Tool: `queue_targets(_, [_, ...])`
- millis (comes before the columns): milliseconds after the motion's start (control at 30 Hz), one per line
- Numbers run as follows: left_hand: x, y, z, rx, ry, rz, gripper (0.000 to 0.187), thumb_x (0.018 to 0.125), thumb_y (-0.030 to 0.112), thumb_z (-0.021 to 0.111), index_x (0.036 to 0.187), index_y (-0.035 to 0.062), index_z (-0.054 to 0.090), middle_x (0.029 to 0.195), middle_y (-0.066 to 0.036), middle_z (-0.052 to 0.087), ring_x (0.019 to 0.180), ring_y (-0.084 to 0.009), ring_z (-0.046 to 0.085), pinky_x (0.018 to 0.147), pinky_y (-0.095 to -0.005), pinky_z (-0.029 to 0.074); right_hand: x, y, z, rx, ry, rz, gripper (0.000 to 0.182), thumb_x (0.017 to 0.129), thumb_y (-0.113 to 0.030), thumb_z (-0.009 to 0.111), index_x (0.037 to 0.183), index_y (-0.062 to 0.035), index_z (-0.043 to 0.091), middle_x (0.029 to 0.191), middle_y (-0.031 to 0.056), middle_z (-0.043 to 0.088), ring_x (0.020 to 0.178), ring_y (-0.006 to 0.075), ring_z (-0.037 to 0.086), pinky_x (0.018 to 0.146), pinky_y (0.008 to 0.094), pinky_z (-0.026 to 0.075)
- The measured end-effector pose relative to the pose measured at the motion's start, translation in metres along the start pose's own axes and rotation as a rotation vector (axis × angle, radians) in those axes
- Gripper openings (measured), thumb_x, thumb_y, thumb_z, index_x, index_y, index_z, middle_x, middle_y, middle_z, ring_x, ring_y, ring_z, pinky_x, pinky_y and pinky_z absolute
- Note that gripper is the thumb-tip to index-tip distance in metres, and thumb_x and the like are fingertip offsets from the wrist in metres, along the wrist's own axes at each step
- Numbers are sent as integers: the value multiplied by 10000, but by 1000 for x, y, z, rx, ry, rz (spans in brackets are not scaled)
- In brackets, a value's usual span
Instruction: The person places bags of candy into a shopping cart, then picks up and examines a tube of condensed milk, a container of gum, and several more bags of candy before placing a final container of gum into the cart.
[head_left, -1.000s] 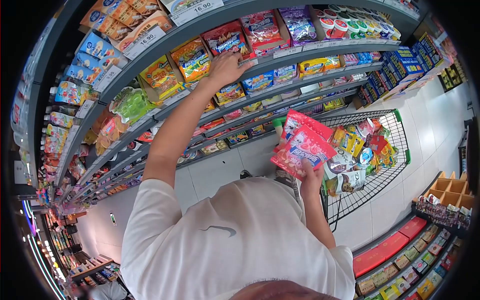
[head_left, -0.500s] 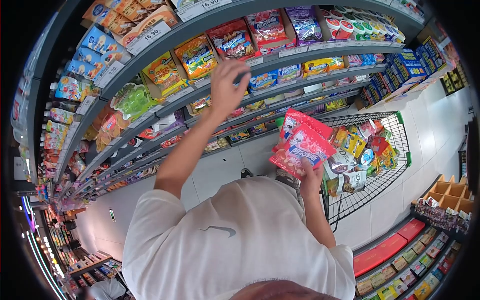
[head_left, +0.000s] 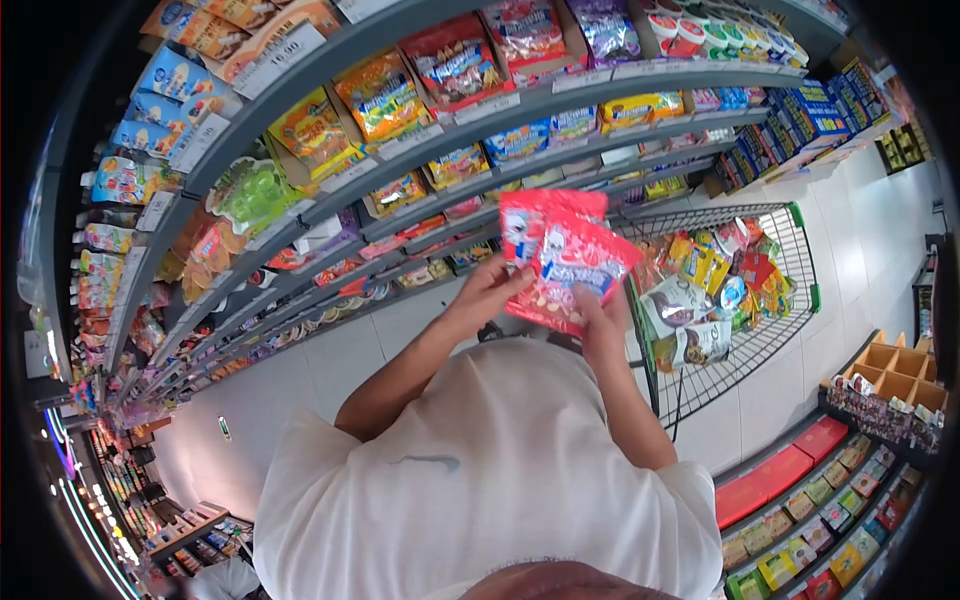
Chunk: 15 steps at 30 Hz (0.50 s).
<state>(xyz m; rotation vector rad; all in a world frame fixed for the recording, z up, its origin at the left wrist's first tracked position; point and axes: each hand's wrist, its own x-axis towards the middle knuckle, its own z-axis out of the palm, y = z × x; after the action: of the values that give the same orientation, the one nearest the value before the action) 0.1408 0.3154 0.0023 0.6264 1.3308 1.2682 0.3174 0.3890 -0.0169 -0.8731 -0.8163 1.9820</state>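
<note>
Two overlapping red candy packets are held up over the aisle, in front of my shirt. My left hand has its thumb and fingers closed on the left edge of the packets. At their lower right edge, my right hand grips them with the thumb on the front; its other fingers are mostly hidden behind. The shopping cart, just right of the packets, holds a pile of colourful snack bags.
Curved store shelves with candy bags run across the top and left. Blue boxes stand at the upper right. At the lower right are a wooden divided display and a rack with red boxes.
My left hand has come down from the shelf front and taken hold of the red packets. The packets and my right hand have shifted slightly left and up.
</note>
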Motion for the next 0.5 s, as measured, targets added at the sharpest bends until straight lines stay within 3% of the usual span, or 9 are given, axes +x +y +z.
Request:
queue_targets(100, [-7, 1, -9, 62, 153, 22, 236, 966, 195, 608, 1153, 53, 588, 1020, -24, 657, 920, -101, 621, 810, -282, 501, 0, -3, 6, -76, -7, 13, 354, 871, -95, 684, 1180, -2, 536, 1079, 78, 649, 937, 128, 627, 852, 284, 493])
queue_targets(133, [-7, 1, -12, 29, 156, 93, 240, 965, 179, 605, 1167, 53, 579, 1008, -37, 664, 893, -110, 634, 766, -287, 511, -1, -4, 8, -75, -8, 7, 344, 871, -104, 691, 1166, -2, 549, 1075, 76, 651, 923, 124, 626, 840, 280, 495])
queue_targets(233, [-17, 21, -20, 12, 171, 30, 238, 965, 182, 604, 1156, 44, 570, 992, -48, 668, 840, -125, 646, 730, -286, 515, -1, -2, 9, -46, 26, -9, 310, 877, -102, 684, 1148, -7, 568, 1072, 73, 653, 912, 119, 626, 822, 269, 498])
queue_targets(267, [-19, 19, -25, 0, 171, 60, 233, 966, 195, 604, 1134, 37, 566, 972, -54, 670, 789, -138, 651, 699, -292, 513, 1, -2, 4, -70, -1, 24, 371, 888, -103, 653, 1226, -17, 526, 1131, 81, 621, 966, 147, 625, 846, 296, 509])
queue_targets(367, [-22, 12, -33, 11, 203, 108, 231, 984, 228, 576, 1111, 35, 567, 960, -56, 670, 766, -144, 650, 685, -293, 508, 4, -1, -1, 15, 54, 49, 330, 921, -113, 604, 1222, -10, 515, 1114, 86, 627, 978, 159, 634, 846, 318, 539])
queue_targets(500, [-24, 9, -35, -184, 171, 133, 254, 1007, 265, 529, 1123, 43, 573, 973, -53, 666, 772, -143, 650, 675, -292, 504, 3, -7, -1, 143, 73, 45, 282, 914, -118, 648, 1158, -7, 559, 1073, 71, 652, 925, 132, 647, 832, 294, 527])
